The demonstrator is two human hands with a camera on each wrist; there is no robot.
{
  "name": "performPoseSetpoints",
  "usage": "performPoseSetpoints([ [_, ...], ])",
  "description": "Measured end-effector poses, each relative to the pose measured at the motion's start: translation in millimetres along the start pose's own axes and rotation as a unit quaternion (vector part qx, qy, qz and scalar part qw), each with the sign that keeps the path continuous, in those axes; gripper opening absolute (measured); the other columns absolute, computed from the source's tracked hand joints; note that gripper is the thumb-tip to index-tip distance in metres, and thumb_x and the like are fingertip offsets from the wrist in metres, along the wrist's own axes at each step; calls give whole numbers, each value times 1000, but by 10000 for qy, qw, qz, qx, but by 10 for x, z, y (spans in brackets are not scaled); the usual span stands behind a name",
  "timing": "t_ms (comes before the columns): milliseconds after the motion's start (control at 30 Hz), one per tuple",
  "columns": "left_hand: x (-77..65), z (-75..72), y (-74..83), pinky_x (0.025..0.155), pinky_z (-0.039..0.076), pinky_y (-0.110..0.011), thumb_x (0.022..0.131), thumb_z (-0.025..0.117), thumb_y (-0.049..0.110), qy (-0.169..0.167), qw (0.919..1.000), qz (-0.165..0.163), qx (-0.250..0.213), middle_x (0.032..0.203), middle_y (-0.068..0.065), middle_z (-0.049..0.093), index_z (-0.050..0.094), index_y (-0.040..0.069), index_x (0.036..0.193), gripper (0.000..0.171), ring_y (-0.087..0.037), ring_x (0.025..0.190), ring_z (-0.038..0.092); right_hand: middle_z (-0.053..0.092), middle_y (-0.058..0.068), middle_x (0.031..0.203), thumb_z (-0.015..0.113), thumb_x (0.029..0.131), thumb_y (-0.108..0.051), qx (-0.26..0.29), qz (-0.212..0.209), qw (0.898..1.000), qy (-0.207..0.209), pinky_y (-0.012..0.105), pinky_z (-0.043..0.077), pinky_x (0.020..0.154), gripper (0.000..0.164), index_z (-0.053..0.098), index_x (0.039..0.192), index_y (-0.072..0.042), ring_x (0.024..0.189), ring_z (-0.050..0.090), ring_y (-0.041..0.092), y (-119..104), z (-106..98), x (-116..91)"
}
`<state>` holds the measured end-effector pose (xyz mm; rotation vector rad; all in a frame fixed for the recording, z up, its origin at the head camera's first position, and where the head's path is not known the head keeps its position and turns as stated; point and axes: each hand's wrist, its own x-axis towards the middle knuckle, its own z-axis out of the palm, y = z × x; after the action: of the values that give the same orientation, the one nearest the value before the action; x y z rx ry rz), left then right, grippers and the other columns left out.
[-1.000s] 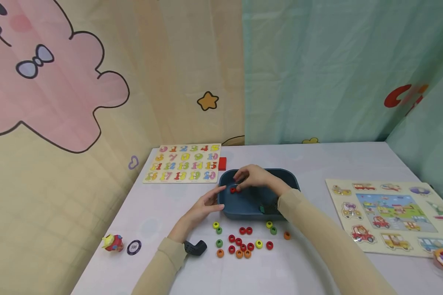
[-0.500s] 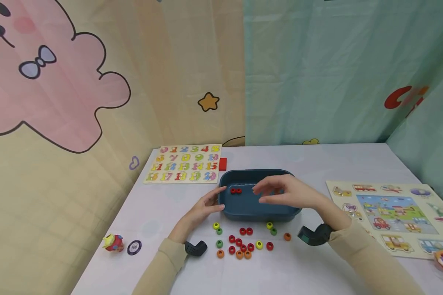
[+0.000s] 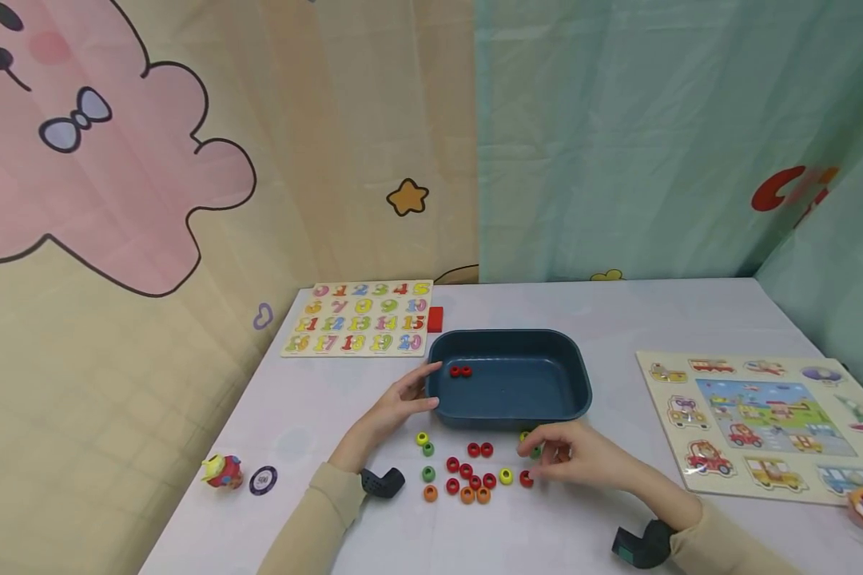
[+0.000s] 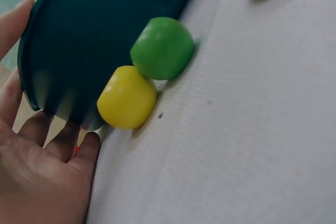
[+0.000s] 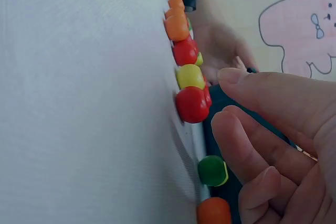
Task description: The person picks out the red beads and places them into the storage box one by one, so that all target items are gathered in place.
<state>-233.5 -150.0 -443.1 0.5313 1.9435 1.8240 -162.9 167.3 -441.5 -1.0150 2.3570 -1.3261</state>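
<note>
My left hand (image 3: 391, 406) rests against the left end of a dark blue tray (image 3: 507, 419), thumb and fingers spread along its outer wall; in the left wrist view the fingertips (image 4: 89, 145) meet that wall. Inside the tray, two red beads (image 3: 461, 371) sit side by side near the left end. Just in front of the tray's right part, my right hand (image 3: 582, 455) hovers over the bead rows. Its thumb and index finger are parted close beside a red bead (image 5: 191, 104), with nothing pinched between them. Partly behind its fingers is a green bead (image 5: 212, 170).
Several red, yellow, green and orange beads (image 3: 475, 482) lie on the white table before the tray. A number puzzle board (image 3: 359, 319) and a red block (image 3: 435, 319) are back left, a vehicle puzzle (image 3: 762, 423) right. A small toy figure (image 3: 223, 471) and a chip (image 3: 263, 481) lie left.
My right hand has left the inside of the tray, where two red beads now lie together, and come back toward the loose beads in front. My left hand has stayed at the tray's end.
</note>
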Motion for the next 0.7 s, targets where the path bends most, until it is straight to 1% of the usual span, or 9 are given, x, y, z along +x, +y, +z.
performPoseSetpoints([
  [100,7,5,7,105,22,-37,87,54,5,27,10000,-26,17,149,-3,7,29,11,140,59,-25,133,15,62,-4,88,71,76,-26,-145,362,9992,-39,21,45,49,28,64,102,-18,60,53,6,58,69,0],
  [200,10,8,13,105,21,-38,87,53,4,55,10000,-45,13,149,-2,7,29,11,140,58,-24,133,14,60,-9,82,72,74,-29,-502,455,9977,-16,19,43,49,28,64,100,-24,59,51,5,98,113,5],
  [300,16,7,14,105,20,-37,87,53,4,51,10000,-49,-6,149,-2,8,30,11,139,58,-24,133,14,60,-13,81,72,74,-31,-831,347,9959,72,18,43,49,27,64,99,-28,59,50,3,132,142,7],
  [367,21,8,16,105,21,-38,87,53,5,40,10000,-47,-12,149,-2,8,30,12,139,58,-24,133,14,60,-16,83,72,73,-32,-943,303,9950,110,18,43,50,26,64,98,-29,60,50,2,148,154,7],
  [567,21,6,17,105,20,-37,87,54,5,16,10000,-39,-25,149,-2,7,30,11,139,58,-24,133,14,60,-17,81,71,74,-32,-1098,162,9938,117,18,43,50,23,64,96,-30,61,51,1,163,161,4],
  [700,9,0,5,105,20,-36,87,54,5,43,10000,-55,-12,149,-2,6,30,11,139,58,-23,133,15,60,-16,83,70,75,-33,-1031,99,9946,41,18,43,51,23,65,97,-27,62,51,0,107,131,7],
])
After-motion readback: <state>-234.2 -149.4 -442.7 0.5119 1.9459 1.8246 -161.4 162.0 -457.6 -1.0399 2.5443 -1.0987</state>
